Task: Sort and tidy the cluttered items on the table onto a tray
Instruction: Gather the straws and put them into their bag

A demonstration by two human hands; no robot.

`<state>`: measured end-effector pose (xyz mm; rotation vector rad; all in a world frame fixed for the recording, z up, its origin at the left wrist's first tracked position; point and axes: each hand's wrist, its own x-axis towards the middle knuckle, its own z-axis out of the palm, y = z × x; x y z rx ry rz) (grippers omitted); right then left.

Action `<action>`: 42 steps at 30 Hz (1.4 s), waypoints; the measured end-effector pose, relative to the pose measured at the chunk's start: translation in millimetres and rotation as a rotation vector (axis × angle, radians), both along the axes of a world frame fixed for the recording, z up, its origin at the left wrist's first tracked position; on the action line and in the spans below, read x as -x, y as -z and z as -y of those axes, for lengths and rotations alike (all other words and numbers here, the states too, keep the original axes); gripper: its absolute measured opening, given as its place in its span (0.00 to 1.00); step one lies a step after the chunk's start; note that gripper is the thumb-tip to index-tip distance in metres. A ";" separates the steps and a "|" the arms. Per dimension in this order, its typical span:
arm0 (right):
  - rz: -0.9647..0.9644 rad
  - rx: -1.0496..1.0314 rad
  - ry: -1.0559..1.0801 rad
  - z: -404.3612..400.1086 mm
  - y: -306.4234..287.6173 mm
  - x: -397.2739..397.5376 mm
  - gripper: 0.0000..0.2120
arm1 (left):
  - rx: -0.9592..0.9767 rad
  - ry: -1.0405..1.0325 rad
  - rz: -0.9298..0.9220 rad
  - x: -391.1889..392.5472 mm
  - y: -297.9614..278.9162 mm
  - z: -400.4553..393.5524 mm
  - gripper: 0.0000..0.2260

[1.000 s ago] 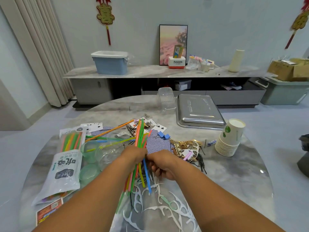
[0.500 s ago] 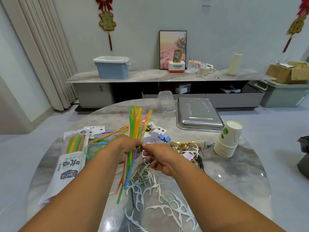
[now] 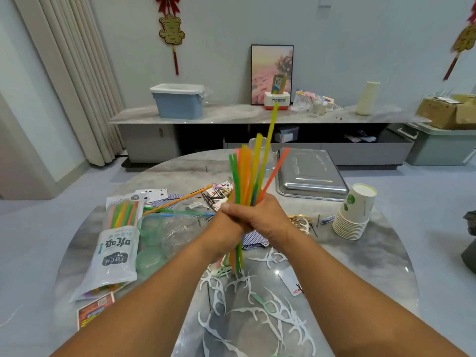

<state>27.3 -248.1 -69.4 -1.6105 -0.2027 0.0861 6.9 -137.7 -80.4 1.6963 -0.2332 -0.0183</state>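
At the centre of the frame both hands wrap around an upright bundle of coloured plastic drinking straws (image 3: pixel 248 173), green, orange, yellow and blue, held above the round grey marble table (image 3: pixel 360 256). The right hand (image 3: pixel 260 215) curls its fingers round the bundle in front, and the left hand (image 3: pixel 226 231) clasps it from the left, just below and touching the right. One yellow straw stands taller than the others; the lower ends poke out beneath the hands over a scatter of white plastic floss picks (image 3: pixel 257 305) in the lower centre.

Right of the bundle, toward the upper right of the tabletop, lies the rectangular stainless-steel tray (image 3: pixel 310 173). Just right of it a tilted stack of white paper cups with green print (image 3: pixel 354 212) rests on the table. At left lies a white printed bag of straws (image 3: pixel 118 246), with clear and green plastic lids (image 3: pixel 164 233) beside it. A loose orange straw (image 3: pixel 177 200) and playing cards (image 3: pixel 152 195) lie behind those. Small gold clips (image 3: pixel 298 220) sit right of the hands.
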 end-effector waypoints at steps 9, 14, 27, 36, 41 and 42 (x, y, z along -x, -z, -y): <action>0.112 -0.003 0.233 -7.8 11.3 6.3 0.08 | -0.149 -0.043 -0.064 8.8 20.3 9.5 0.13; 0.272 -0.170 0.390 -11.3 -15.9 3.0 0.05 | -0.020 0.032 -0.185 5.1 18.7 9.5 0.10; 0.204 0.019 0.455 6.7 12.6 -6.6 0.06 | -0.259 0.097 -0.404 -1.8 26.4 3.7 0.43; 0.068 0.111 0.377 6.1 63.2 -9.3 0.05 | -0.212 -0.280 -0.213 -32.9 -1.2 -24.8 0.29; 0.061 0.054 0.465 6.4 57.5 -22.8 0.07 | -0.466 -0.504 -0.095 -78.5 -10.9 -106.3 0.23; 0.056 0.040 0.479 4.7 57.2 -26.9 0.07 | -0.541 -0.519 -0.121 -91.3 -8.6 -127.3 0.23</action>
